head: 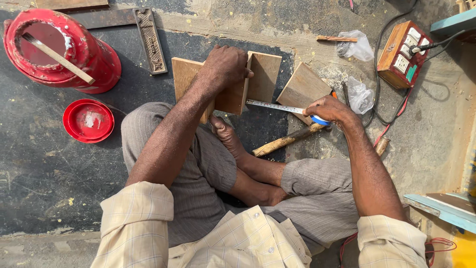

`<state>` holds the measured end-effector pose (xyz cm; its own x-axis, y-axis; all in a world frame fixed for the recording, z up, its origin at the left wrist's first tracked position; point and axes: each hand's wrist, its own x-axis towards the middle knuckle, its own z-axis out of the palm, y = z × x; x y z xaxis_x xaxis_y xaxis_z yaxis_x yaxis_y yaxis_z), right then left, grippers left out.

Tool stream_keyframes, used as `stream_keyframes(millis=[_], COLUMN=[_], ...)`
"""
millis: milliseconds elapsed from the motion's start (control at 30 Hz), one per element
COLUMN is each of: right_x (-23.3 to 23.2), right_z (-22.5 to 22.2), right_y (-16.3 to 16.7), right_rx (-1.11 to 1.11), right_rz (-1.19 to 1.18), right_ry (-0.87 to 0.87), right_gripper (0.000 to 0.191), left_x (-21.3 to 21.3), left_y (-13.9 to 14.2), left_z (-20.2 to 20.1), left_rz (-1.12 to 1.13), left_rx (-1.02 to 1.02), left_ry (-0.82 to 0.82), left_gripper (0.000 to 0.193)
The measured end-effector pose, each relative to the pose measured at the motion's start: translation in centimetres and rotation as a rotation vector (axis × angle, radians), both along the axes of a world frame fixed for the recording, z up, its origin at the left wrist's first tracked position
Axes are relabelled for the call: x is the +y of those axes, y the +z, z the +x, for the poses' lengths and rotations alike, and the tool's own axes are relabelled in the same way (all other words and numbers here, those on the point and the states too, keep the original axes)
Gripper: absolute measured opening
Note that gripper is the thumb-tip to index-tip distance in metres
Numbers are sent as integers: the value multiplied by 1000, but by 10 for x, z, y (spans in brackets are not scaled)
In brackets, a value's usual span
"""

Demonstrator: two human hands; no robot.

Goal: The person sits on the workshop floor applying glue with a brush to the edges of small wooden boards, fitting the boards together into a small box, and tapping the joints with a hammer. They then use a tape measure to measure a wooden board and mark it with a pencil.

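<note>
- Left hand [225, 65] sits upper centre of the frame, its grip clamped over the top edge of an upright brown wooden board assembly [233, 97], fingers curled down the far side
- That assembly stands on the dark floor mat [44, 168]: one flat panel faces the person, a second panel [264, 75] juts off at a right angle just to its right
- A bare foot [225, 136] presses against the lower edge of the board, right below the left hand
- Right hand [331, 109] is right of centre, grip closed around a small blue and white tape measure case [321, 120]
- The metal measuring blade [275, 105] runs out from that case leftward and reaches the edge of the upright board; touching or only close, hard to say
- A loose square wooden offcut [303, 88] lies flat just behind the blade, near the right hand
- A wooden-handled hammer [287, 141] lies slantwise on the floor beneath the right hand
- Upper left: a red cylindrical plastic tub [74, 54] with a wooden stick [58, 58] across its mouth, its round red lid [88, 120] lying apart below it
- A dark metal try square [148, 39] rests beside the tub
- Upper right: a red-brown wooden switchboard box with white sockets [402, 54], black cables trailing off, and clear plastic bags [359, 94] nearby
</note>
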<state>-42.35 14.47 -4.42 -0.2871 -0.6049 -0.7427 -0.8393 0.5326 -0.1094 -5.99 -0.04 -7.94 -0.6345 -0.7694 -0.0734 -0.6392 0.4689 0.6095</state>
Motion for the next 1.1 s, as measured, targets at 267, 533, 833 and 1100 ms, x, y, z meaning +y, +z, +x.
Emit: stream_keyframes(millis=[267, 533, 833, 1100], right_x=[-3, -11, -74, -86], right_z=[3, 0, 10, 13], right_y=[-4, 19, 66, 69], right_rx=[-8, -82, 96, 20], right_rz=[56, -19, -84, -106], right_ry=[-135, -119, -121, -56], right_gripper=[43, 42, 43, 42], left_x=[1, 1, 8, 5], left_y=[-2, -3, 0, -5], left_z=[-4, -5, -7, -5], left_rz=[2, 3, -77, -81], left_rx=[-49, -74, -61, -47], left_ry=[-8, -13, -33, -39], left_gripper=[49, 48, 47, 48])
